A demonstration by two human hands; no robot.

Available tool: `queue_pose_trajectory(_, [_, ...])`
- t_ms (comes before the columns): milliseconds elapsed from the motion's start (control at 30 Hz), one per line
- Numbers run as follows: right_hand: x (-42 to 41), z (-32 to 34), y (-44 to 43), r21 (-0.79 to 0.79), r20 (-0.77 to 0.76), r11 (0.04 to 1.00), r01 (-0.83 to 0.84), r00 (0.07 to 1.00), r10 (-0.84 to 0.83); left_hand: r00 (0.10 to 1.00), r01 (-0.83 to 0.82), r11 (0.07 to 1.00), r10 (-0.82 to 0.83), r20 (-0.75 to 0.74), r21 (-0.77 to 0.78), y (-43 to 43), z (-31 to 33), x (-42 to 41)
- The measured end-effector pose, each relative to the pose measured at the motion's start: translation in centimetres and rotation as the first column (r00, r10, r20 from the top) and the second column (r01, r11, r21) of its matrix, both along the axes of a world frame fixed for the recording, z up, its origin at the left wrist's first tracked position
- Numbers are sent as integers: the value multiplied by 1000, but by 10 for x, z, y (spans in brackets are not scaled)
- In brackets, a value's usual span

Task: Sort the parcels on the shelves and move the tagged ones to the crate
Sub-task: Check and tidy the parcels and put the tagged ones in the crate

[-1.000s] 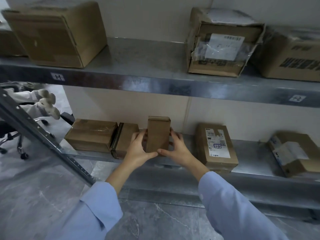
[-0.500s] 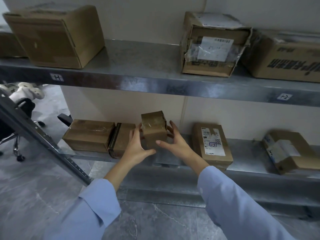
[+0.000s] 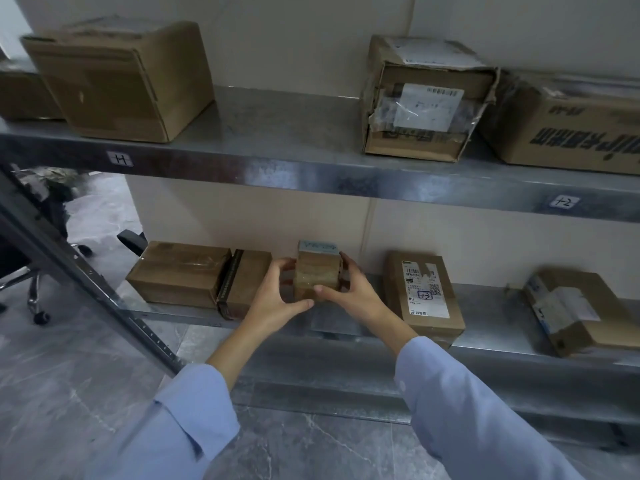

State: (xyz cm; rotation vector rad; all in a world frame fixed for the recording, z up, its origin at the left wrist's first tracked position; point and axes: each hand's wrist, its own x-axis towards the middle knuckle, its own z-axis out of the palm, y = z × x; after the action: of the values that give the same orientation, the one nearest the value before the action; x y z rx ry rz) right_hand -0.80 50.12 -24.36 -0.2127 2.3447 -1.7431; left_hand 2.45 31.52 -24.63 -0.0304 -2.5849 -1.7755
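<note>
On the two steel shelves: nine parcels in all, four above and five below.
Upper shelf point(image 3: 277, 161): four brown cartons. They are a big plain carton point(image 3: 117, 81), a torn carton point(image 3: 422, 98) with a white label under loose film, a printed carton point(image 3: 571, 126), and a corner carton point(image 3: 24, 95) at the far left.
Lower shelf point(image 3: 502, 327): five smaller parcels. From the left they are a flat taped parcel point(image 3: 180, 271), a dark-edged parcel point(image 3: 247, 282) touching it, the small parcel point(image 3: 317, 275), a labelled parcel point(image 3: 424, 296) and a crumpled parcel point(image 3: 575, 313).
Hands: two. The left hand point(image 3: 277, 299) and right hand point(image 3: 349, 289) clasp the small parcel from either side, thumbs on its front face.
Small parcel: upright over the front of the lower shelf, between the dark-edged parcel and the labelled parcel, with a pale sticker on top.
Shelf tags: two on the upper shelf's front edge. One is an H tag point(image 3: 119, 158) and the other a second tag point(image 3: 565, 202) with unclear handwriting.
Hidden or cut off: the corner carton and the printed carton run out of view. The sticker's writing is too blurred to read, and I cannot tell whether the small parcel's base touches the shelf.
Surface and room: dull grey metal shelving against a cream wall. The floor point(image 3: 86, 393) is grey and marbled, with a slanted steel upright point(image 3: 86, 271) and an office chair point(image 3: 34, 289) at the left.
</note>
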Motion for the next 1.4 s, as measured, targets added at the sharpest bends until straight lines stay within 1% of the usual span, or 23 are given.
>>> queue_pose_trajectory(133, [1, 0, 1, 41, -46, 999, 8, 999, -6, 1000, -27, 998, 26, 18, 63, 0, -3, 0])
queue_pose_trajectory(267, [3, 0, 4, 75, -75, 997, 19, 997, -14, 999, -45, 998, 45, 17, 51, 1, -4, 0])
queue_pose_trajectory(400, [7, 2, 4, 35, -83, 999, 3, 997, 0, 997, -73, 997, 72, -32, -6, 3, -3, 2])
queue_pose_trajectory(533, [9, 3, 5, 1, -71, 999, -41, 997, 41, 995, -88, 996, 89, -41, 31, 4, -2, 5])
queue_pose_trajectory(633, [10, 5, 4, 3, -93, 999, -38, 995, 38, 998, -62, 995, 64, -23, 82, 3, 0, 5])
queue_pose_trajectory(700, [10, 6, 4, -6, -88, 1000, -14, 996, 14, 1000, -15, 995, 16, -9, 101, 2, 2, 5])
queue_pose_trajectory(767, [9, 8, 5, -10, -90, 1000, 15, 996, -16, 1000, 28, 995, -29, 10, 95, -1, 4, 4])
queue_pose_trajectory(867, [7, 12, 7, -21, -108, 1000, 12, 994, -14, 999, 38, 996, -40, 26, 82, -12, 7, -1])
queue_pose_trajectory(967, [8, 18, 10, -39, -106, 999, -29, 994, 25, 1000, 15, 994, -16, 7, 110, -23, 13, -8])
queue_pose_trajectory(1067, [11, 23, 13, -50, -71, 991, -125, 990, 121, 999, -42, 996, 45, -30, 78, -36, 19, -18])
queue_pose_trajectory(1100, [12, 23, 14, -48, -64, 987, -154, 987, 151, 999, -40, 996, 42, -20, 77, -41, 21, -22])
queue_pose_trajectory(1167, [15, 25, 15, -52, -55, 983, -177, 983, 174, 1000, 8, 991, -11, 22, 136, -48, 25, -26])
queue_pose_trajectory(1233, [15, 27, 16, -73, -58, 985, -157, 987, 153, 997, 63, 979, -70, 29, 192, -49, 29, -27])
queue_pose_trajectory(1267, [15, 29, 17, -74, -60, 987, -143, 988, 139, 997, 69, 981, -74, 24, 184, -49, 29, -27])
queue_pose_trajectory(1333, [15, 33, 20, -59, -66, 991, -117, 991, 113, 999, 48, 985, -50, 9, 168, -47, 30, -26])
queue_pose_trajectory(1400, [14, 36, 22, -10, -93, 996, -88, 992, 87, 1000, 8, 979, -6, -10, 203, -46, 31, -25])
